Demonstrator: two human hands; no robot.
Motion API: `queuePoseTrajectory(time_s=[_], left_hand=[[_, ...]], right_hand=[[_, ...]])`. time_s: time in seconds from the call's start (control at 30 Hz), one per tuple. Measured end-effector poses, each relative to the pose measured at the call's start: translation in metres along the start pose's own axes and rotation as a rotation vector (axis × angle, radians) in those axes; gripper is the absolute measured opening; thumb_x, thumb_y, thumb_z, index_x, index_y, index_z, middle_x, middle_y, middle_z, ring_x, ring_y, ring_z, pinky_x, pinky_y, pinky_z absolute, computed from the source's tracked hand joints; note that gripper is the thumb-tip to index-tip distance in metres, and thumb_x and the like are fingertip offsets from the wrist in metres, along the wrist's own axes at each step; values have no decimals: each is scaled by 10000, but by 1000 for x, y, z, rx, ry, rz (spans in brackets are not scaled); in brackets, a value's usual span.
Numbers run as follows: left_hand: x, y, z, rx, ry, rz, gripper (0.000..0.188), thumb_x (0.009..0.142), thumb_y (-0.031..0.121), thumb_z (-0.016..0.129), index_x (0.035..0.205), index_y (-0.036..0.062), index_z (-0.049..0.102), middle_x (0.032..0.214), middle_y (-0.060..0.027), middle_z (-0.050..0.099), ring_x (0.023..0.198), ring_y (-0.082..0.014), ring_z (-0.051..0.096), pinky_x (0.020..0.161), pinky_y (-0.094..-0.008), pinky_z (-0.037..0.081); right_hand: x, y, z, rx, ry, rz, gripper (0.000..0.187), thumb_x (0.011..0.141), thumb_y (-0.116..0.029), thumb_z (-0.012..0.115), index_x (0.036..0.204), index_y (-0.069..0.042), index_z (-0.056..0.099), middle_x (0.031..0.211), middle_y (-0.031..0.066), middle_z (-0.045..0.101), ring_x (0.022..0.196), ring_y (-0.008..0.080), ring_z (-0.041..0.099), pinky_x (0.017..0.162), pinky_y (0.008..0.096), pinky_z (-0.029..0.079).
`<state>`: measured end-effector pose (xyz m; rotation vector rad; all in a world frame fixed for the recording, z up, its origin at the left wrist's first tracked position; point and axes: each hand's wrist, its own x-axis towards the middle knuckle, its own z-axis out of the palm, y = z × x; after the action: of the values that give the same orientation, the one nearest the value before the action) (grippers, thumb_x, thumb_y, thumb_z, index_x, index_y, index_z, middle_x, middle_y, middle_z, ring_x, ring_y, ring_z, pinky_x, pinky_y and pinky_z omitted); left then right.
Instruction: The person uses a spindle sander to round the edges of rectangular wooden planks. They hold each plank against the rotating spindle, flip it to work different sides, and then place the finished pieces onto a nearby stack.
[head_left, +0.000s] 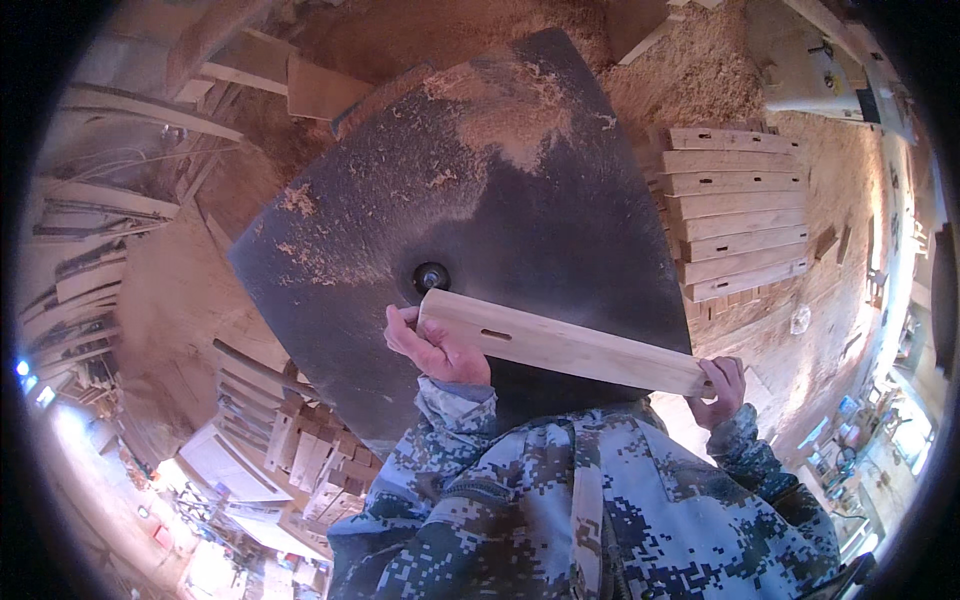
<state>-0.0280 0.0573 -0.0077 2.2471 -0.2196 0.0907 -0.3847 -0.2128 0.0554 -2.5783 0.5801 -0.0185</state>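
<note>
A pale wooden board (570, 345) with a small slot and a rounded left end lies across the front of a dark machine table (600, 240). My left hand (445, 350) grips the board near its rounded end, with the fingers partly behind the wood. At the opposite end my right hand (722, 388) is closed round the board's tip. Just beyond the rounded end, a round black cutter spindle (431, 277) stands up from the table. The board's left end is close to the spindle; I cannot tell whether they touch.
Sawdust and shavings (510, 110) cover the table's far part. To the right is a stack of slotted boards (740, 210). Wood pieces (310, 450) are piled at the lower left, and more planks (85, 290) lean along the far left.
</note>
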Motion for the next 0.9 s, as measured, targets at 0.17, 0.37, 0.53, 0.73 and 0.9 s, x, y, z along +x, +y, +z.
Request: queuePoseTrajectory(time_s=[0.17, 0.37, 0.53, 0.73, 0.9], left_hand=[[5, 1, 6, 24, 39, 41, 515, 1083, 186, 398, 1528, -68, 345, 1203, -172, 486, 1087, -304, 447, 1018, -483, 369], [7, -5, 5, 43, -5, 79, 573, 1110, 242, 368, 1586, -62, 270, 1274, -161, 452, 1135, -265, 475, 1069, -449, 406], [13, -17, 7, 42, 46, 76, 592, 1116, 262, 378, 1601, -53, 252, 1258, -157, 478, 1116, -257, 499, 1056, -453, 427], [40, -42, 4, -173, 142, -33, 599, 1114, 255, 413, 1595, -71, 268, 1293, -177, 485, 1119, -256, 514, 1013, -436, 454], [81, -76, -17, -293, 263, -101, 678, 1068, 247, 506, 1622, -50, 252, 1294, -154, 553, 1116, -261, 571, 1001, -412, 485]], right_hand=[[11, -3, 5, 25, 31, -73, 585, 696, -155, 850, 1238, -27, 672, 999, 138, 624, 871, 356, 589, 775, 467, 509], [21, -11, 13, 38, 91, -80, 600, 629, -130, 830, 1207, -35, 701, 954, 125, 613, 849, 348, 576, 757, 463, 502], [31, -17, 15, 9, 81, -62, 609, 589, -131, 825, 1184, -49, 721, 969, 131, 620, 860, 353, 583, 763, 468, 511], [68, -32, 20, -23, 39, -86, 643, 584, -225, 861, 1195, -67, 737, 1024, 144, 618, 911, 369, 591, 808, 490, 527], [119, -57, 24, 17, -3, -158, 679, 633, -382, 879, 1218, -66, 740, 1084, 156, 628, 956, 391, 605, 878, 516, 521]])
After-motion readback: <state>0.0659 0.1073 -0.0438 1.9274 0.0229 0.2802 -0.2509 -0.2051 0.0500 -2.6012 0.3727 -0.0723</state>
